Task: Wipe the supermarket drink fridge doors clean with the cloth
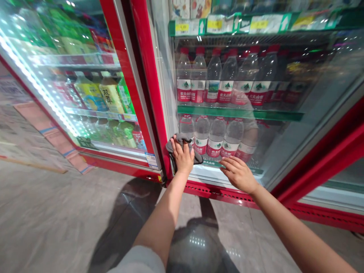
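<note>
My left hand presses a dark grey cloth against the lower left corner of the cooler's glass door, by its red frame. Its fingers lie over the cloth, which bunches up around them. To the right, my right hand is at the lower part of the glass with its fingers stretched out and nothing in it. Whether its fingertips touch the pane I cannot tell. Behind the glass stand water bottles with red and white labels, partly hidden by my hands.
A green-edged shelf carries more red-capped bottles, under a shelf strip with yellow price tags. On the left is another lit cooler with drinks. Cardboard boxes are stacked beside it. Grey floor lies below.
</note>
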`<action>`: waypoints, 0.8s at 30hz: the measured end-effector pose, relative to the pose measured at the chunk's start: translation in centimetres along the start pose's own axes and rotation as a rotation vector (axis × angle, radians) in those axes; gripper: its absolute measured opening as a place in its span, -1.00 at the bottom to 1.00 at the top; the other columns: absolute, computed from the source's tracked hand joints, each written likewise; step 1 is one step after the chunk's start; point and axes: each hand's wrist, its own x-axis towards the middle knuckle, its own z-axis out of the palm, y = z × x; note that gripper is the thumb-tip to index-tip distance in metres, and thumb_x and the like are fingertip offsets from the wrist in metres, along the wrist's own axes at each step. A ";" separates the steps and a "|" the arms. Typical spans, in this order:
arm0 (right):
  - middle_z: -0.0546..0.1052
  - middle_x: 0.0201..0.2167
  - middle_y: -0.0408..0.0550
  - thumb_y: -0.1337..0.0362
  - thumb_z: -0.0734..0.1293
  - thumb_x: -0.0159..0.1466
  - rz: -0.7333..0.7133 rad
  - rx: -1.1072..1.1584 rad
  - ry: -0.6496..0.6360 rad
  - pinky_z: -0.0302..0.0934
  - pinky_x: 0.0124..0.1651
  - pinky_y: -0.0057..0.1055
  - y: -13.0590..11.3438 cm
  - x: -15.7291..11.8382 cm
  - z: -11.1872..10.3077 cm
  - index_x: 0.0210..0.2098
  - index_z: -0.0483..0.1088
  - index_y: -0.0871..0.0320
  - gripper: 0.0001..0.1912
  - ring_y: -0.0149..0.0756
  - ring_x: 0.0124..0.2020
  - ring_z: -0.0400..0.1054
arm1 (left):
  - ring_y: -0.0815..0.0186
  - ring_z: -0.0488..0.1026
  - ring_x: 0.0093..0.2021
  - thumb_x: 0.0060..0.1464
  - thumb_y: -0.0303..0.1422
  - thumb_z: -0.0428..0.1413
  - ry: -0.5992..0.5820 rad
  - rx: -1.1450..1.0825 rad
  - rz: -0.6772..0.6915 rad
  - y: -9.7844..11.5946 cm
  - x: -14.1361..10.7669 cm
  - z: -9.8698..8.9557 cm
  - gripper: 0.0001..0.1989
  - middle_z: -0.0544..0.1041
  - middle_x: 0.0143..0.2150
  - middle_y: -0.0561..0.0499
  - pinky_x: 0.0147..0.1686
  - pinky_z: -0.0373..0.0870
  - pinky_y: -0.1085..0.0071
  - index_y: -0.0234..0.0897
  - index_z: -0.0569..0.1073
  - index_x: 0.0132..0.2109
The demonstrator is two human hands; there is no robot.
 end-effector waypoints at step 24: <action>0.64 0.03 0.02 0.39 0.31 0.41 0.003 -0.046 -0.156 0.35 0.19 -0.16 2.7 -8.0 -2.8 -0.11 0.58 0.15 -0.82 -0.22 0.10 0.46 | 0.35 0.35 0.35 0.15 -0.52 0.14 -0.585 -0.144 0.763 3.7 -0.6 1.4 -0.54 0.49 0.29 0.13 0.48 -0.24 -0.04 0.24 0.55 0.03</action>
